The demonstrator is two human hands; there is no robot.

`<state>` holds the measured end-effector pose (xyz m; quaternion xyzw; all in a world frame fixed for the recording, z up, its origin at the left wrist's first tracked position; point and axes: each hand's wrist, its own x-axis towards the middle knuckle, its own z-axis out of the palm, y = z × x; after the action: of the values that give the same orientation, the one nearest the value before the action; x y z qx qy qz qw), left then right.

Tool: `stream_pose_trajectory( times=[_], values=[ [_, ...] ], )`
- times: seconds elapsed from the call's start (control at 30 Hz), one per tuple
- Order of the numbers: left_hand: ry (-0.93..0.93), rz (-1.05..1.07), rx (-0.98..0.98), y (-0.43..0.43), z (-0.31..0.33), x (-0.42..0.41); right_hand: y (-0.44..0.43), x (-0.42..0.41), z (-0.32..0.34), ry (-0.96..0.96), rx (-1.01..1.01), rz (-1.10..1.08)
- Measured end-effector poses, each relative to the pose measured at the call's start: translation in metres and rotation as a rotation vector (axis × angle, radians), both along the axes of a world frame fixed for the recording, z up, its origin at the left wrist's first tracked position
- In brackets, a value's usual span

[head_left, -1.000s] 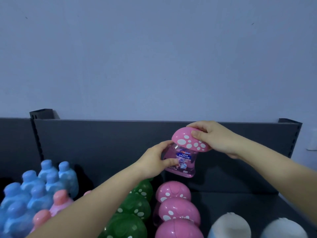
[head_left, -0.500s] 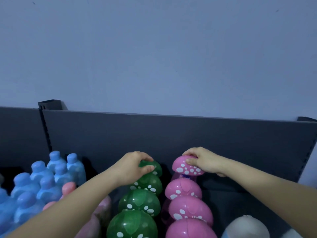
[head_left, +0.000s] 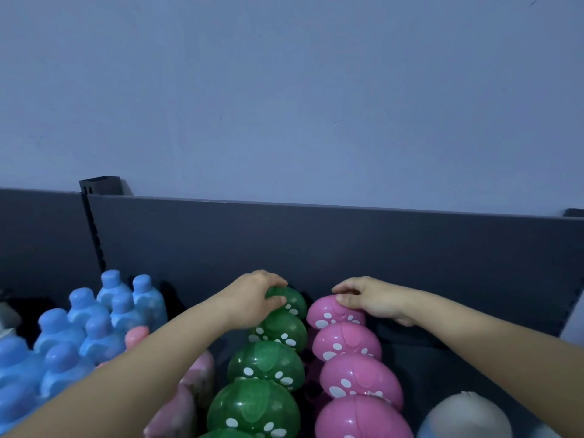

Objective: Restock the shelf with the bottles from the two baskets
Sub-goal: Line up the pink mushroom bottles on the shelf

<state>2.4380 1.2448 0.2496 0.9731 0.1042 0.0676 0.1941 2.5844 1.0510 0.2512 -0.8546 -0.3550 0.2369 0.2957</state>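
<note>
A row of green mushroom-cap bottles and a row of pink mushroom-cap bottles run back toward the dark shelf back panel. My left hand curls over the cap of the rearmost green bottle. My right hand holds the cap of the rearmost pink bottle with fingers and thumb. Both bottles stand on the shelf at the back of their rows. Their bodies are hidden by the caps in front.
Several blue bottles stand at the left, with pale pink-capped bottles beside them. A white rounded cap sits at the lower right. Dark shelf floor shows right of the pink row. A shelf upright stands at back left.
The pink bottle, held up in both hands a second ago, came down to the back of the pink row. My left hand let go of it and moved onto the rearmost green cap.
</note>
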Motion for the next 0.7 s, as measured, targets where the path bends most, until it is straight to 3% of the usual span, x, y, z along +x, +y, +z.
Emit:
stream_pose_trajectory(
  times=[0.6,0.7],
  values=[
    [0.169,0.047,-0.010,0.002,-0.005,0.028,0.000,-0.011,-0.001,-0.012,-0.071,0.045],
    [0.154,0.049,0.015,0.001,-0.007,0.027,-0.002,-0.018,0.011,-0.268,-0.142,0.064]
  ],
)
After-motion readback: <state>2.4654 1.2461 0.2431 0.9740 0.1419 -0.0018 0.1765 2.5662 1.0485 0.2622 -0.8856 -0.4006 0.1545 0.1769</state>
